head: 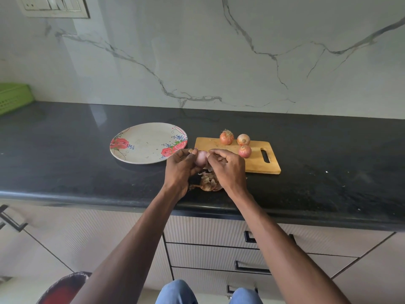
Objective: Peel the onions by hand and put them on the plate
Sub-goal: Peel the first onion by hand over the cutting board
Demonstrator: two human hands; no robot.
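Note:
A pale pink, mostly peeled onion (201,158) sits between my two hands above the black counter. My left hand (180,170) grips it from the left. My right hand (228,167) pinches a strip of papery skin at the onion's right side. Loose brown peels (208,183) lie in a heap on the counter just below the hands. Three unpeeled onions (226,137) (243,139) (245,151) rest on the wooden cutting board (258,163). The floral plate (144,143) lies to the left of the board with nothing on it.
The black counter (65,150) runs the full width, with a marble wall behind. A green basket (13,96) stands at the far left. Drawers with black handles (252,267) are below the counter edge.

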